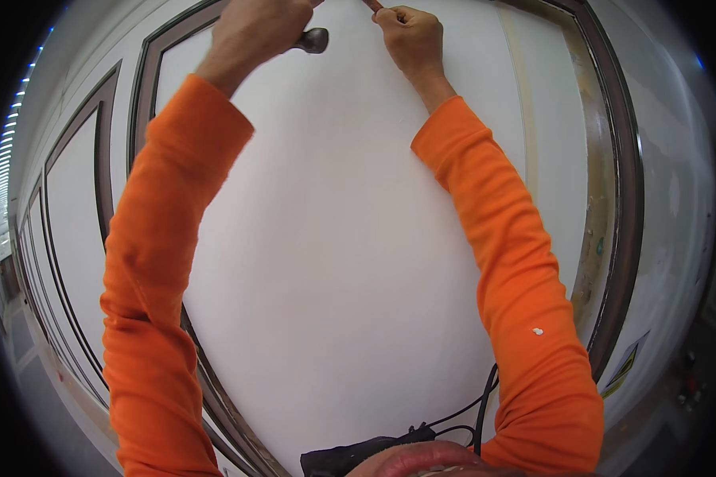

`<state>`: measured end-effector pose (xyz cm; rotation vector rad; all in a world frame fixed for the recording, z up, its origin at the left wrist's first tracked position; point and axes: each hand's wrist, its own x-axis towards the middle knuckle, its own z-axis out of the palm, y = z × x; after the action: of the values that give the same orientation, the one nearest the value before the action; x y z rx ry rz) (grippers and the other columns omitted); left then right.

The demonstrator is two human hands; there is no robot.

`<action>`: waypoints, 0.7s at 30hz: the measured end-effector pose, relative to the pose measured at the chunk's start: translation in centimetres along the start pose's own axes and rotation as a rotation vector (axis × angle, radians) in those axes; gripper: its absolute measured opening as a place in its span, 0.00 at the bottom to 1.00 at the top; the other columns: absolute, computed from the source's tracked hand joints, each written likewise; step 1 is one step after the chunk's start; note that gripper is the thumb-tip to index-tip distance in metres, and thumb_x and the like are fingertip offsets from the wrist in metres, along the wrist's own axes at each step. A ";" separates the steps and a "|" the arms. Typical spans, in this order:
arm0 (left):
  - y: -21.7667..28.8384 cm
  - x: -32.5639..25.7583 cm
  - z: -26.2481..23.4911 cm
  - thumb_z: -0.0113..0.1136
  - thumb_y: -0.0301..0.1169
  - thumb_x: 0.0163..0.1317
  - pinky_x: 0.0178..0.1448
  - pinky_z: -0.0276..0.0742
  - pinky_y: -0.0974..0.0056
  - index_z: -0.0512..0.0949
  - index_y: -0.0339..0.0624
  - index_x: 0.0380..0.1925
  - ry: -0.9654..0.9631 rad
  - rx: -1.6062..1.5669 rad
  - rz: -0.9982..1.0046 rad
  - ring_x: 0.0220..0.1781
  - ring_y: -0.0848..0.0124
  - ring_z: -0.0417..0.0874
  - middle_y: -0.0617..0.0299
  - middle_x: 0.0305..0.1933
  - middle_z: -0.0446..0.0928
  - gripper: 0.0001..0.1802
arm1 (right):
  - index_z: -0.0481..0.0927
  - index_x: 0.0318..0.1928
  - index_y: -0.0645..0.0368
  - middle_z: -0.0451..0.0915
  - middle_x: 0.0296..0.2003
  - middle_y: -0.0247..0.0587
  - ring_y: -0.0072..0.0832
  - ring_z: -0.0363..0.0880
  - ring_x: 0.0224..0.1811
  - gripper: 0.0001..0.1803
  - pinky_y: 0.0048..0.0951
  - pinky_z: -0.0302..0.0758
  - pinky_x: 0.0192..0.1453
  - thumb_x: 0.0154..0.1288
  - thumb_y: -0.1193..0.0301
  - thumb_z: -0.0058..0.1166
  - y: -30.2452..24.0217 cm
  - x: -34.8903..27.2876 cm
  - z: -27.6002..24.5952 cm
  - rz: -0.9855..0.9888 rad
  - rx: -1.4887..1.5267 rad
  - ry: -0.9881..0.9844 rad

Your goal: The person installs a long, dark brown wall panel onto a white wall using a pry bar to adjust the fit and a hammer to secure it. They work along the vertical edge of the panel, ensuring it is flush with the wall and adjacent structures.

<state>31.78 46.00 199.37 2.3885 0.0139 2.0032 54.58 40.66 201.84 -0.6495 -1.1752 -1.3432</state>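
Observation:
Both my arms, in orange sleeves, reach up to the top of the view in front of a large white panel point(334, 238). My left hand point(261, 30) is closed around a tool with a dark, rounded, metallic-looking end point(313, 40) that sticks out below the fingers. The rest of that tool is hidden or cut off by the upper edge. To its right, my right hand point(414, 38) pinches a thin reddish-brown stick point(372, 5), whose far end is out of view. A gap separates the two hands.
A dark brown frame point(630, 199) borders the panel, with a stained strip point(598, 230) inside its right side. More framed white panels point(75, 191) recede at left. Low down are a black device point(366, 453) and black cables point(482, 413). A yellow-and-black label point(624, 370) is at right.

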 end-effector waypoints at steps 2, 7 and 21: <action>2.2 -0.2 -2.1 0.59 0.40 0.69 0.15 0.57 0.63 0.83 0.38 0.23 -0.141 -0.139 -0.095 0.11 0.74 0.66 0.65 0.14 0.72 0.19 | 0.77 0.22 0.65 0.71 0.15 0.46 0.27 0.69 0.17 0.19 0.37 0.66 0.25 0.65 0.63 0.57 0.5 0.0 0.3 -0.046 -0.025 -0.006; 3.7 0.8 3.2 0.52 0.45 0.72 0.23 0.67 0.66 0.80 0.46 0.20 -0.138 -0.065 -0.036 0.17 0.72 0.73 0.65 0.16 0.74 0.23 | 0.78 0.21 0.61 0.76 0.16 0.37 0.24 0.69 0.16 0.24 0.31 0.65 0.22 0.71 0.57 0.55 -0.2 1.1 -0.8 0.418 0.545 -0.167; -0.9 3.4 5.9 0.50 0.48 0.71 0.49 0.83 0.55 0.75 0.33 0.57 -0.128 -0.853 -0.373 0.42 0.61 0.86 0.46 0.50 0.81 0.28 | 0.80 0.24 0.63 0.79 0.19 0.38 0.28 0.77 0.18 0.25 0.29 0.72 0.26 0.64 0.52 0.55 -4.2 1.9 -2.7 0.555 0.255 -0.281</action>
<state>38.22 46.92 201.71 1.7799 -0.3054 1.3038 50.95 36.69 201.58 -0.9141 -1.2420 -0.6373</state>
